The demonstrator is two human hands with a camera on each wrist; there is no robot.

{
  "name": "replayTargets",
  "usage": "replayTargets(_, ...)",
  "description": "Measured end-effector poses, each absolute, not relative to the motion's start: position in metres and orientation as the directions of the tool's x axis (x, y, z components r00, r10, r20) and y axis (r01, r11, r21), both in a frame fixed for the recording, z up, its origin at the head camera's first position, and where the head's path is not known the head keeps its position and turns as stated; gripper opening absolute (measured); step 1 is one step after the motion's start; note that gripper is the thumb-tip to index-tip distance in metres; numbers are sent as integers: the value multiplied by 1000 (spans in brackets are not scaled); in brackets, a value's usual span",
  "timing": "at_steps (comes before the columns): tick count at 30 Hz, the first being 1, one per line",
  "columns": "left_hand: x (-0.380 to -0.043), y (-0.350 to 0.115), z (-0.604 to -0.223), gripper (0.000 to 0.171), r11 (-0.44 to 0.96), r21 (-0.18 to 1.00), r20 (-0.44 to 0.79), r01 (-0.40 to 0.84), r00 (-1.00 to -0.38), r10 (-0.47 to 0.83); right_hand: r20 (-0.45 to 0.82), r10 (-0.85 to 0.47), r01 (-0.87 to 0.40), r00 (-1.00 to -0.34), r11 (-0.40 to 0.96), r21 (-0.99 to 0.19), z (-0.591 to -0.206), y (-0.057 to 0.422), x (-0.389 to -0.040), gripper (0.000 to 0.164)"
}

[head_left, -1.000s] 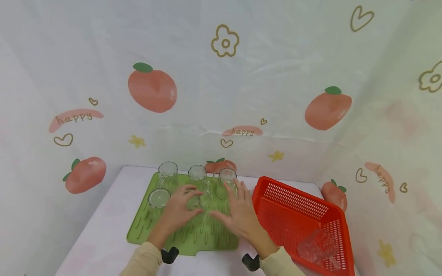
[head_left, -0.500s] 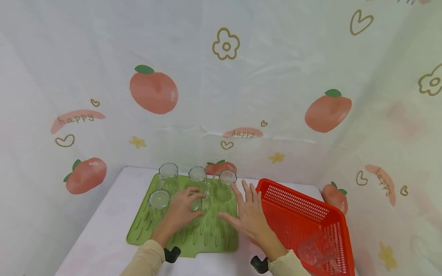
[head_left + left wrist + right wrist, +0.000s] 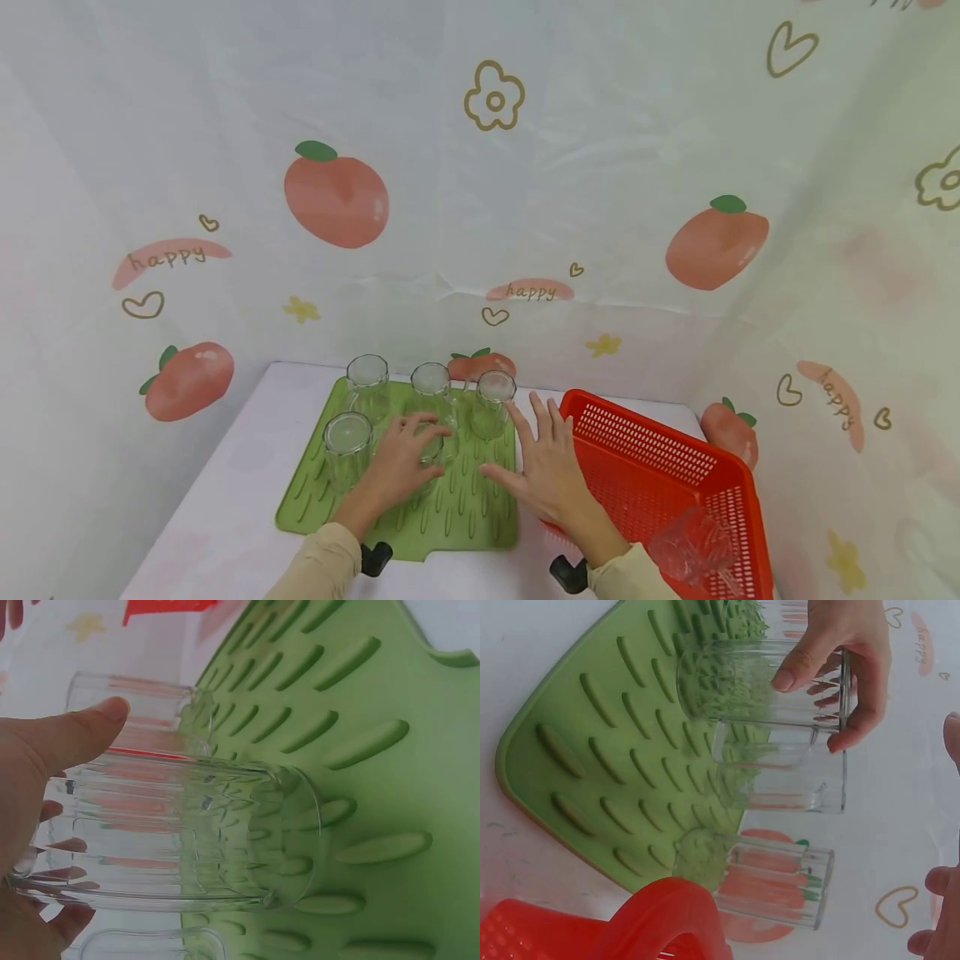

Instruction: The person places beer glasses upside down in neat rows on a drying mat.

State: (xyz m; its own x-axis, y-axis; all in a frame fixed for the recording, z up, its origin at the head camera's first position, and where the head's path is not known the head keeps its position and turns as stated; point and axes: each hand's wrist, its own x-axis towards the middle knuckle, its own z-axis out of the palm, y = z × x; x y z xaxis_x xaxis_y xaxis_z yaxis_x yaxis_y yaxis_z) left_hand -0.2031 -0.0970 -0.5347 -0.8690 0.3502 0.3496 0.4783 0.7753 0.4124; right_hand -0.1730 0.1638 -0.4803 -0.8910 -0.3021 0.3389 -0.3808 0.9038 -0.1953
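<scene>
My left hand (image 3: 397,467) holds a clear glass mug (image 3: 180,840) near its top end, thumb on one side and fingers round the other. This mug stands upside down on a green ridged drying mat (image 3: 468,521). Beside it, to the left, is another upturned mug (image 3: 347,458). Behind them are a back-left mug (image 3: 367,392), a back-middle mug (image 3: 431,387) and a back-right mug (image 3: 491,408). My right hand (image 3: 551,471) hovers between the mat and the red basket, fingers spread, touching nothing.
A red plastic basket (image 3: 660,429) stands right of the mat, with clear glassware (image 3: 690,546) lying in its near right corner. A white cloth wall (image 3: 420,250) printed with fruit rises behind the table (image 3: 217,517).
My right hand has drawn away to the right, from above the mat toward the basket. My left hand has shifted slightly right at the front mug. The other mugs have stayed put.
</scene>
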Motion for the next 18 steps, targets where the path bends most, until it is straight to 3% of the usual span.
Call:
replayTargets(9, -201, -97, -533, 66, 834, 291, 386, 469, -855, 347, 351, -300, -381, -887, 905, -191, -482, 168, -176, 96)
replayTargets(18, -199, -108, -520, 88, 835, 316, 407, 450, -860, 310, 262, -247, -308, -933, 924, -227, -478, 178, -175, 99)
